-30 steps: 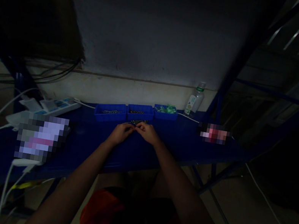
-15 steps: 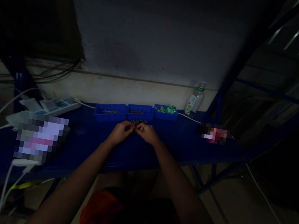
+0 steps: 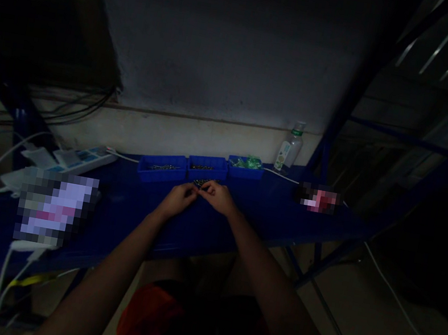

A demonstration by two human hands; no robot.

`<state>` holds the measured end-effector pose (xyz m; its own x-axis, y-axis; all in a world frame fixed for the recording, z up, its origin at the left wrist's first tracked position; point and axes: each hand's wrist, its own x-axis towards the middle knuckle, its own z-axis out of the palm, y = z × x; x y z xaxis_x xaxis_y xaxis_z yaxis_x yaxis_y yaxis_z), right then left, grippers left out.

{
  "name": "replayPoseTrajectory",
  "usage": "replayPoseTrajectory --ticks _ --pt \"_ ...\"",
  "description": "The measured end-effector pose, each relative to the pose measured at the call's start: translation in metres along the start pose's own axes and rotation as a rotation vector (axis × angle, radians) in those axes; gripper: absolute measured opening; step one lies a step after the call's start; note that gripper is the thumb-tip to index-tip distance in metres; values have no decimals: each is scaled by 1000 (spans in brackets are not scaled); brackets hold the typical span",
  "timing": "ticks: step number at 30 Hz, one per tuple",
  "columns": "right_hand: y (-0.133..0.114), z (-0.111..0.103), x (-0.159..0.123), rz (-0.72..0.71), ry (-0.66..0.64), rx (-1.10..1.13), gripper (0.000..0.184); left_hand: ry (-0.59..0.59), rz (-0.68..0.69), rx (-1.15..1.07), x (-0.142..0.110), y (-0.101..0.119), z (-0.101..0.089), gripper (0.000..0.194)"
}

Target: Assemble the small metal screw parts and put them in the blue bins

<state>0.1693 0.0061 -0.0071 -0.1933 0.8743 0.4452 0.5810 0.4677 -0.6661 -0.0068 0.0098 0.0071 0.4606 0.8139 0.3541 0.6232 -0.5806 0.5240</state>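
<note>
My left hand (image 3: 177, 200) and my right hand (image 3: 218, 197) meet fingertip to fingertip over the blue table (image 3: 199, 229). The fingers of both are pinched; whatever lies between them is too small and dark to make out. Just behind the fingertips is a small pile of metal pieces, perhaps screws (image 3: 206, 182), partly hidden by my right hand. Farther back stand a left blue bin (image 3: 162, 175) with long thin metal pieces, a middle blue bin (image 3: 206, 175) with small metal pieces, and a right blue bin (image 3: 245, 173) holding green clear plastic (image 3: 251, 163).
A clear bottle (image 3: 289, 149) stands against the wall at the back right. On the left lie a white power strip (image 3: 82, 160), loose white cables and a blurred-out object (image 3: 56, 207). Another blurred-out object (image 3: 319, 200) sits to the right. Blue frame posts rise at both sides.
The view has shifted slightly, so everything sits a little farther left. Both hands stay together at the same spot by the pile, with only small finger movements.
</note>
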Motion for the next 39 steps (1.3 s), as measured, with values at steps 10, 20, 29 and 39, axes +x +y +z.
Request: replayPoseTrajectory --ticks 10,20,29,39 --pt "4 3 1 91 78 -420 21 191 -218 286 58 4 -28 26" --pt "-4 -3 0 209 92 -610 31 179 -276 417 78 14 -22 42" --pt "0 0 1 200 46 -630 29 -68 -108 216 9 -3 -9 26" --pt "-4 -2 -1 167 71 -647 29 13 -94 96 1 -7 -5 31"
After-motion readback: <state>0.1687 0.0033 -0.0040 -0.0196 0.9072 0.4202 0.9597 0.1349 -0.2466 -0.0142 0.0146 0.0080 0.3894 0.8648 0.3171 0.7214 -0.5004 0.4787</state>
